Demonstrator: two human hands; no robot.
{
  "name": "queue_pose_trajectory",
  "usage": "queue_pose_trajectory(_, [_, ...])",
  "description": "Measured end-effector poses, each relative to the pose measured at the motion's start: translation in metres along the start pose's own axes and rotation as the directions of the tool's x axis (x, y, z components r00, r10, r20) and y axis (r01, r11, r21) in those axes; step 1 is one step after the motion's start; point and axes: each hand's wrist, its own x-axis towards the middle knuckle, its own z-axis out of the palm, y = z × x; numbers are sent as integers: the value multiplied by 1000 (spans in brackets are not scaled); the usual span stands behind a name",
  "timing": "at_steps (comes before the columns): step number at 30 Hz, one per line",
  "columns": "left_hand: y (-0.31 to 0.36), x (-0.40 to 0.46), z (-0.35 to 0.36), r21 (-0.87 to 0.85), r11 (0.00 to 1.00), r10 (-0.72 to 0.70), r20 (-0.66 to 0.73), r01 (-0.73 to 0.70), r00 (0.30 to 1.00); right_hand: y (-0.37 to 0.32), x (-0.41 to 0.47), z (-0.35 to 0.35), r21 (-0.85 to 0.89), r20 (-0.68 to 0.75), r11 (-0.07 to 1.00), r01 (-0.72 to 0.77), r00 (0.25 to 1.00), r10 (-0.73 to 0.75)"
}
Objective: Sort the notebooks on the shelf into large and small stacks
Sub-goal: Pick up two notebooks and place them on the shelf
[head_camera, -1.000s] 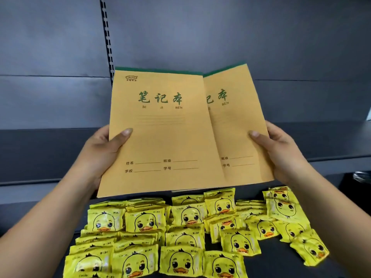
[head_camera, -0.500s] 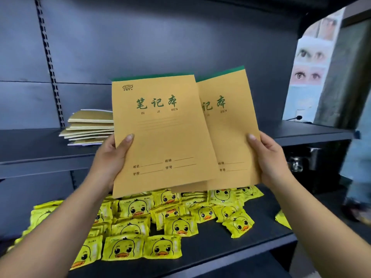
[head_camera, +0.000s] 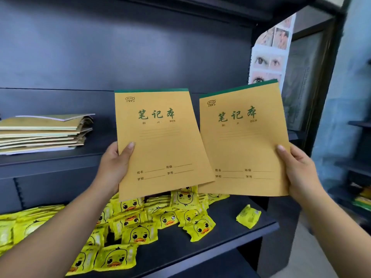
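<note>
Two tan notebooks with green top bindings are held upright in front of the dark shelf. My left hand (head_camera: 113,167) grips the left notebook (head_camera: 160,143) at its left edge, thumb on the cover. My right hand (head_camera: 297,171) grips the right notebook (head_camera: 243,141) at its right edge, thumb on the cover. The two covers sit side by side, overlapping only slightly at the lower corner. A stack of similar notebooks (head_camera: 42,133) lies flat on the middle shelf (head_camera: 50,163) at the left.
Several yellow duck-print packets (head_camera: 140,223) are spread over the lower shelf (head_camera: 220,243), with one stray packet (head_camera: 248,216) at the right. A poster with eye pictures (head_camera: 269,57) hangs beyond the shelf's right end. Another rack (head_camera: 359,167) stands at far right.
The notebooks, overlapping before, have been pulled apart sideways, one in each hand. The view has swung left and down, bringing the shelf stack closer into sight.
</note>
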Motion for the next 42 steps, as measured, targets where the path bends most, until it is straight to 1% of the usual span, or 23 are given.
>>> queue_pose_trajectory(6, [-5,36,42,58,997,54,-14,-53,998,24,57,-1,1,20,1000,7,1000,-7])
queue_pose_trajectory(9, [-10,59,68,76,992,101,-23,-99,995,36,99,9,10,55,1000,14,998,-14])
queue_pose_trajectory(12, [-10,83,91,80,992,106,-42,-102,994,40,145,20,9,91,1000,10,996,-11])
queue_pose_trajectory(18, [-22,130,139,3,1000,2,-97,-2,995,45,230,33,24,122,999,45,991,-47])
queue_pose_trajectory(23, [-27,148,171,-6,995,-102,-90,102,991,70,284,37,39,110,999,0,994,-5])
queue_pose_trajectory(25, [-29,155,178,19,986,-166,-80,168,983,78,303,38,41,126,999,-15,992,10])
queue_pose_trajectory(28, [-33,164,193,84,965,-241,-73,247,968,87,331,37,13,155,1000,1,988,-3])
queue_pose_trajectory(34, [-45,187,238,130,934,-321,-114,334,940,100,392,34,-46,219,998,32,975,-21])
queue_pose_trajectory(37, [-52,203,257,163,914,-352,-138,372,926,101,423,35,-57,211,997,51,977,-38])
queue_pose_trajectory(39, [-53,210,263,181,903,-366,-152,390,918,100,437,37,-44,189,999,32,982,-23])
queue_pose_trajectory(42, [-57,223,272,217,890,-371,-168,401,913,104,452,43,23,182,998,-67,981,62])
